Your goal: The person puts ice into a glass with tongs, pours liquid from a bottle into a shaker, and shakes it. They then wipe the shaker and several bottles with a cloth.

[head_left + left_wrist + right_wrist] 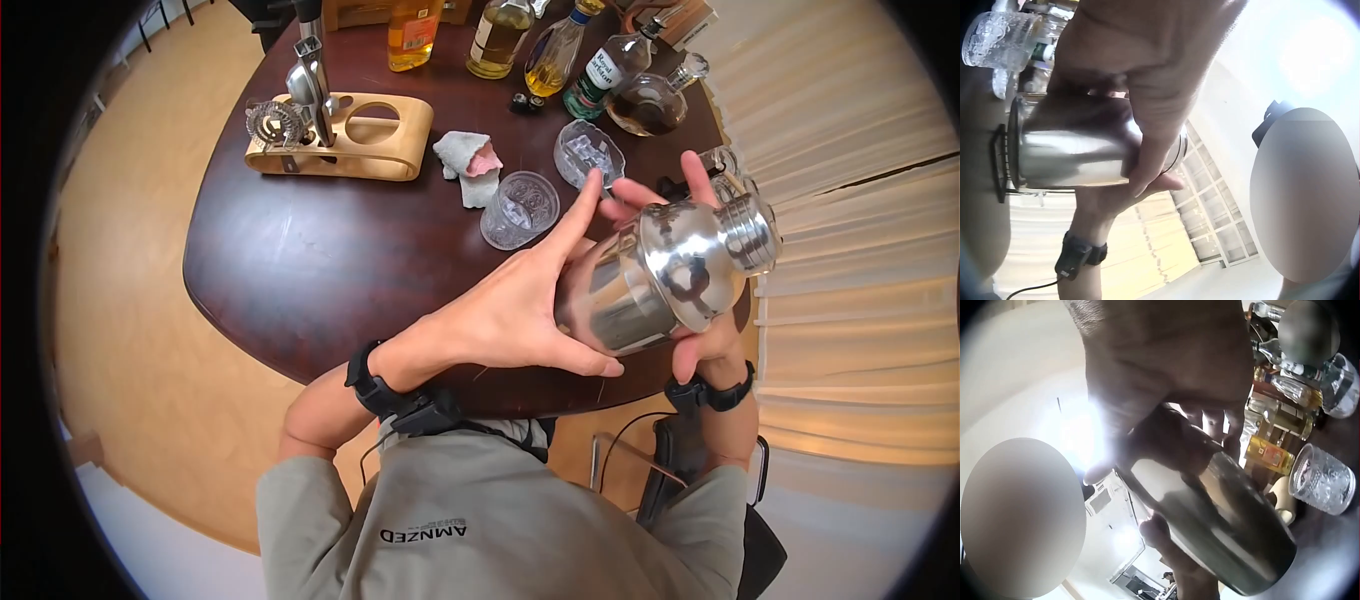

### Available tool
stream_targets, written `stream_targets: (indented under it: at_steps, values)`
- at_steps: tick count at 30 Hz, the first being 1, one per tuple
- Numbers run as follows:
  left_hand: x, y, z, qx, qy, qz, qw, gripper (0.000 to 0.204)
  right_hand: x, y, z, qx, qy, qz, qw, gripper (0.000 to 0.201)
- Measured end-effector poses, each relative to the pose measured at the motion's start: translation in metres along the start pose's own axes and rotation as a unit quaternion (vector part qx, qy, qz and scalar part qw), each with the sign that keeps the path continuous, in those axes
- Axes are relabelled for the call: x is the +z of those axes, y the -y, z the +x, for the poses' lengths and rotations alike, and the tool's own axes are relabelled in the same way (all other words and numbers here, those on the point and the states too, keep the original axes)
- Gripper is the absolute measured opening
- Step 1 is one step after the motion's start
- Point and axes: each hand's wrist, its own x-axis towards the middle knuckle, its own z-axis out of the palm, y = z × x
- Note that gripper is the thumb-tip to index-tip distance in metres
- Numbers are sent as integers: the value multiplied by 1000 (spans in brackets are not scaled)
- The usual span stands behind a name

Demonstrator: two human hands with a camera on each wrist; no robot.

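Observation:
A shiny steel cocktail shaker (690, 255), its domed top and ridged cap on, is tilted above the table's right front part, cap toward the right. My left hand (500, 310) holds its lower body, thumb on the near side and fingers reaching around the far side. From the cap side my right hand (716, 348) grips the shoulder, with its palm largely hidden behind the metal. The right wrist view shows the shaker's body (1229, 525) slanting down from that hand. Just beyond my left hand stands a patterned glass (520, 212) with ice in it.
Behind the glass lie a crumpled grey and pink cloth (467, 157) and a clear bowl (563, 150) of ice. A wooden bar-tool stand (405, 155) holds a strainer (274, 124) and other tools at left. Several liquor bottles (600, 78) line the back. Pale curtains (850, 330) hang at right.

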Motion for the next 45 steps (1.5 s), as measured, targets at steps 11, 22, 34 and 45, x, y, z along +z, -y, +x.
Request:
stream_targets:
  at_steps: [11, 22, 34, 45]
  values:
    - [-2, 3, 2, 40, 21, 28, 999, 157, 5, -14, -16, 20, -13, -20, 1000, 156]
    - [-1, 8, -10, -3, 39, 175, 984, 127, -17, 14, -51, 57, -150, -136, 978, 98]
    - [-4, 1, -17, -23, 51, 263, 963, 97, -40, 14, -57, -7, -148, 59, 987, 115]
    - [-8, 8, -23, -23, 64, 289, 955, 85, -43, 13, -57, -81, -256, -95, 958, 94]
